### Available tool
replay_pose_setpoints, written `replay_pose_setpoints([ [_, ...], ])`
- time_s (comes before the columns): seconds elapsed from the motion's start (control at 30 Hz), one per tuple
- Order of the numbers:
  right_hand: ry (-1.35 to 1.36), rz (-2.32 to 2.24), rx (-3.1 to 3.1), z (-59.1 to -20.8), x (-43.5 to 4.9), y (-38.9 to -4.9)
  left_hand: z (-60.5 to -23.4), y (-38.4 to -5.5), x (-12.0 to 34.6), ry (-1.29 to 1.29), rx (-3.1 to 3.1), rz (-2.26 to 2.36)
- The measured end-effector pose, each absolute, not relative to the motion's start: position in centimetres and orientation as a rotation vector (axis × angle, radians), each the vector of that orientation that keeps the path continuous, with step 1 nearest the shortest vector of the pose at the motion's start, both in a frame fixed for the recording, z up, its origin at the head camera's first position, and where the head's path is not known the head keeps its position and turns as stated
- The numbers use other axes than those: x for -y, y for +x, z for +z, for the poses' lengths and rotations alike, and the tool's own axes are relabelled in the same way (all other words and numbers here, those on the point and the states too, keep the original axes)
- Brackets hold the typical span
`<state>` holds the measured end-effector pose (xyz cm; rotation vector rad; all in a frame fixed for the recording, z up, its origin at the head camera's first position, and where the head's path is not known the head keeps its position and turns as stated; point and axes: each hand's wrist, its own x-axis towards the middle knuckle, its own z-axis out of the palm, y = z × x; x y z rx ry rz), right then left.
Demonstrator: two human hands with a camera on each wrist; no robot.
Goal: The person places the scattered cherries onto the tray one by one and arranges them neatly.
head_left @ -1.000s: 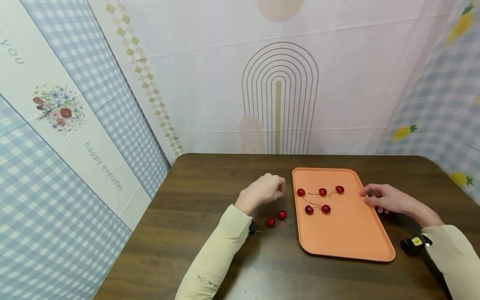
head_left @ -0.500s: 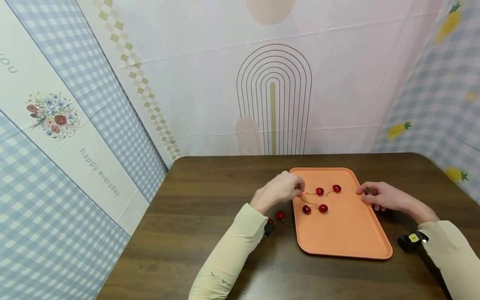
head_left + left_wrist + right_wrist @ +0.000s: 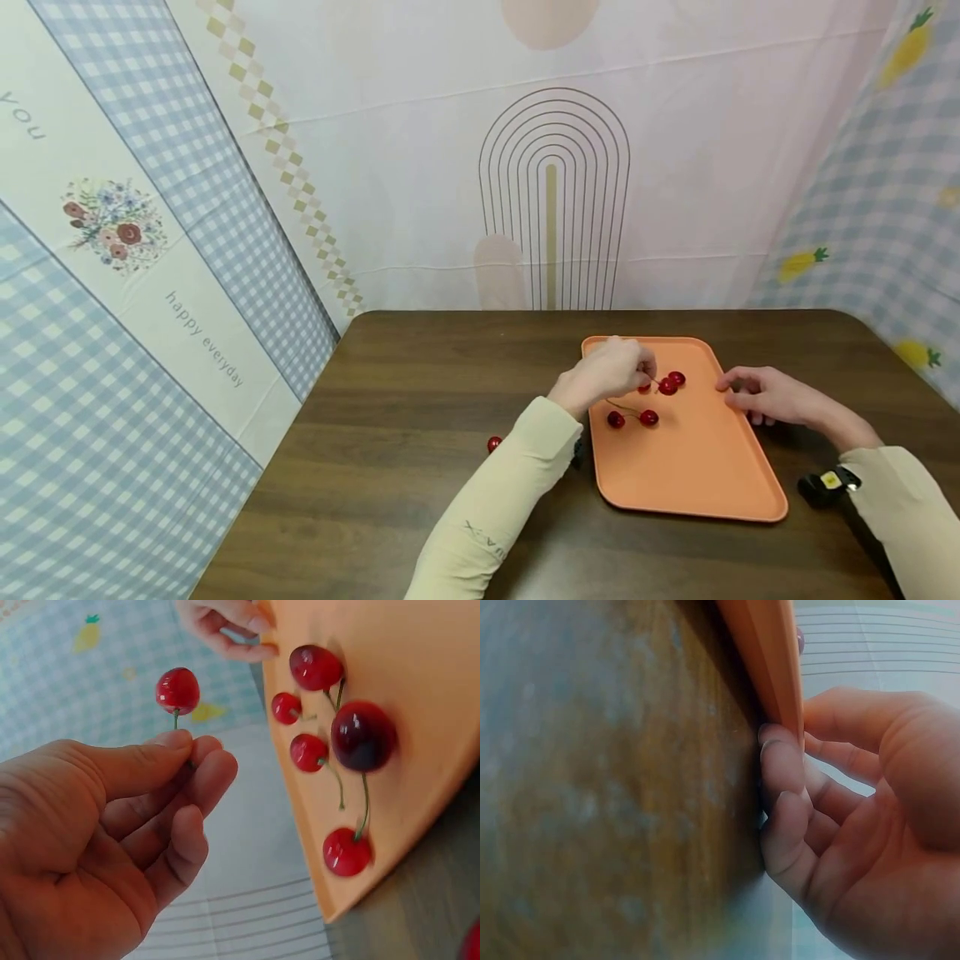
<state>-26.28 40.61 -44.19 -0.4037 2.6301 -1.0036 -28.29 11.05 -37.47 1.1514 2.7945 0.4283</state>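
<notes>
My left hand is over the far part of the orange tray. Its thumb and fingertips pinch the stem of a red cherry, which points up in the left wrist view. Several other cherries lie on the tray, among them a dark one and a red one; the hand partly hides one in the head view. At the tray's right edge, my right hand grips the rim, with the thumb on one side and curled fingers on the other in the right wrist view.
A loose cherry lies on the dark wooden table left of the tray, partly behind the left sleeve. A patterned cloth hangs behind the table's far edge.
My left hand has moved right, from above the table beside the tray to over the tray, bringing the cherry along. The right hand stays at the tray's edge.
</notes>
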Motion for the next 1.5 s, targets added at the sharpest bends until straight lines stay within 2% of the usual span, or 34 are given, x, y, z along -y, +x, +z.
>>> replay_pose_setpoints([
  [0.6,-0.387,-0.989,-2.630,-44.3,-40.7,-26.3,-40.5,-28.3,-15.2,0.919,-2.769,0.326],
  [1.27,-0.392,-1.009,-2.611,-44.5,-40.6,-26.5,-41.3,-27.8,-16.6,0.853,-2.735,0.213],
  [1.5,-0.394,-1.015,-2.617,-44.4,-40.7,-26.4,-40.6,-28.2,-15.9,0.960,-2.747,0.206],
])
